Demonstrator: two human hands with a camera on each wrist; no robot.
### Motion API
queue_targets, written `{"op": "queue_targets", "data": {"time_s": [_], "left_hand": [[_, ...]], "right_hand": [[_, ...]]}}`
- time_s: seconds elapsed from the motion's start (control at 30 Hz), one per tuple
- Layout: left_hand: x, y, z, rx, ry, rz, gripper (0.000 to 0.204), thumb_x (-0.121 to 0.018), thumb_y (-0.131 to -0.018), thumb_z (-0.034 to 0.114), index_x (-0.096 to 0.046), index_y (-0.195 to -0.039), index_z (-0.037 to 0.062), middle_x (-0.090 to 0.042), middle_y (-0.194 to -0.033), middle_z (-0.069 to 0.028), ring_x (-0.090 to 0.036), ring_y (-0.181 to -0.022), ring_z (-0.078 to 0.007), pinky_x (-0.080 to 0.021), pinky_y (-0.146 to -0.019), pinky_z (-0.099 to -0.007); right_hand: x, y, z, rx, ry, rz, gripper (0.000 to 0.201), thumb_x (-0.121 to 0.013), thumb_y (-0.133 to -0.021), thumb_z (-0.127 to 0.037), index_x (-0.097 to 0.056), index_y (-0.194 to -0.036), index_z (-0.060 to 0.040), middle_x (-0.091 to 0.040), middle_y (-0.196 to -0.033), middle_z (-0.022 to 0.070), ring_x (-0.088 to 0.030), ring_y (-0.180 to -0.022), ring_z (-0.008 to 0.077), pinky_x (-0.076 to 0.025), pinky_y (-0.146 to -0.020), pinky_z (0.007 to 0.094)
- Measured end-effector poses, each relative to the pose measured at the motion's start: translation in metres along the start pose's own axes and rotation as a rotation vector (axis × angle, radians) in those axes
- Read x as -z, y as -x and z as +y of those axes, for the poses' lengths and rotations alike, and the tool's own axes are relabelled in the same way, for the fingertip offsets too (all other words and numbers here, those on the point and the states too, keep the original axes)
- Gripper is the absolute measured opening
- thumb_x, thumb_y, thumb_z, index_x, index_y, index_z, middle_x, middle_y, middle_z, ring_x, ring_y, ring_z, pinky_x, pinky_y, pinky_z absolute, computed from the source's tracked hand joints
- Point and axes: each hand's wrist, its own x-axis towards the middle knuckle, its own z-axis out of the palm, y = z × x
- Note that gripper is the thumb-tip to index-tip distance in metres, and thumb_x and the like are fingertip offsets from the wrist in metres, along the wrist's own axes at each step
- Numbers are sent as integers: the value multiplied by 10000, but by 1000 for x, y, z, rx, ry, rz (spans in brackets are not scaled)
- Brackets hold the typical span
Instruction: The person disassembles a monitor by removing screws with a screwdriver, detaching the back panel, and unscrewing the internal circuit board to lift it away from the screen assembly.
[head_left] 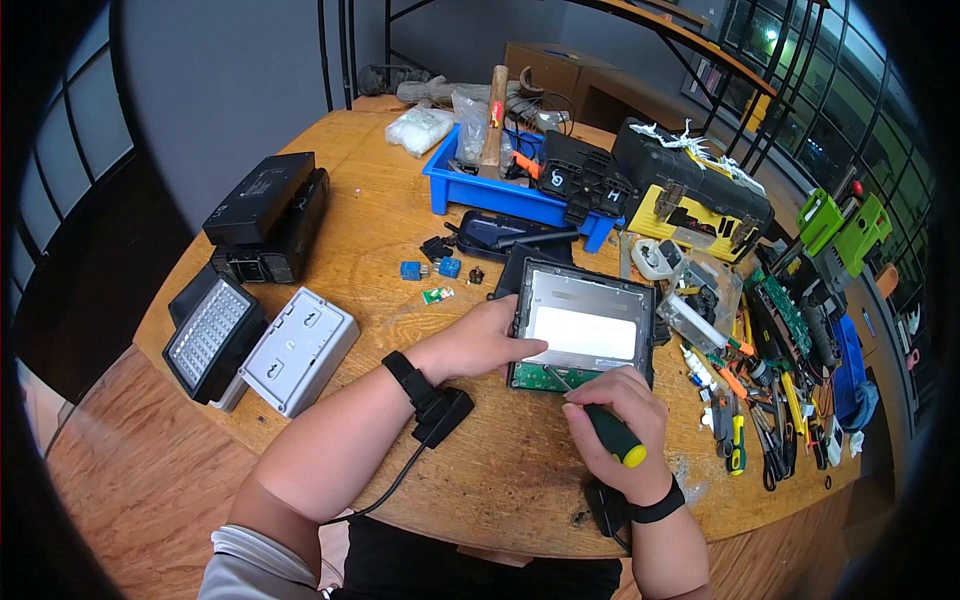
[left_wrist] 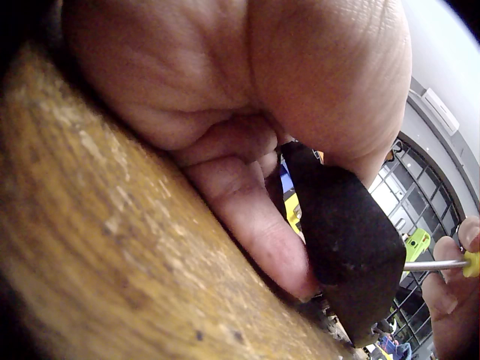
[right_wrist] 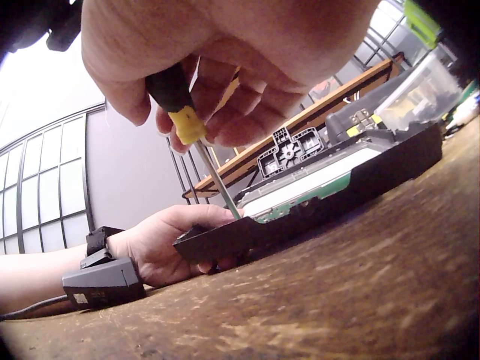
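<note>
A flat black device housing [head_left: 517, 345] lies open in front of me, with a metal plate [head_left: 575, 290] and a bright white panel [head_left: 585, 335] inside. Along its near edge runs a strip of green circuit board [head_left: 533, 378]. My left hand [head_left: 478, 340] grips the housing's left side, thumb over the rim and fingers below, as the left wrist view shows. In my right hand [head_left: 632, 420] is a screwdriver [right_wrist: 187, 124] with a dark green and yellow handle. Its tip reaches down to the housing's near left corner, close to my left thumb.
Left stand black boxes [head_left: 262, 205], an LED lamp [head_left: 215, 335] and a light grey casing [head_left: 300, 352]. A blue bin [head_left: 480, 190] with a hammer [head_left: 496, 115] is behind the housing. Small blue connectors [head_left: 413, 270] lie nearby. Pliers, screwdrivers and a yellow-black toolbox [head_left: 690, 215] crowd the right.
</note>
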Motion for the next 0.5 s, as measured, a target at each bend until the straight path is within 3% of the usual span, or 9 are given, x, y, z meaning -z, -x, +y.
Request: {"op": "queue_targets", "data": {"time_s": [0.5], "left_hand": [[0, 1, 1, -20, 3, 6, 503, -747, -939, 204, -498, -1304, -36, -661, -983, -67, -622, -783, -101, -533, -597, -256]], "right_hand": [[1, -1, -1, 4, -8, -45, 176, -794, -760, 0, -666, -869, -52, -705, -836, 92, -666, -769, 271, -513, -735, 343]]}}
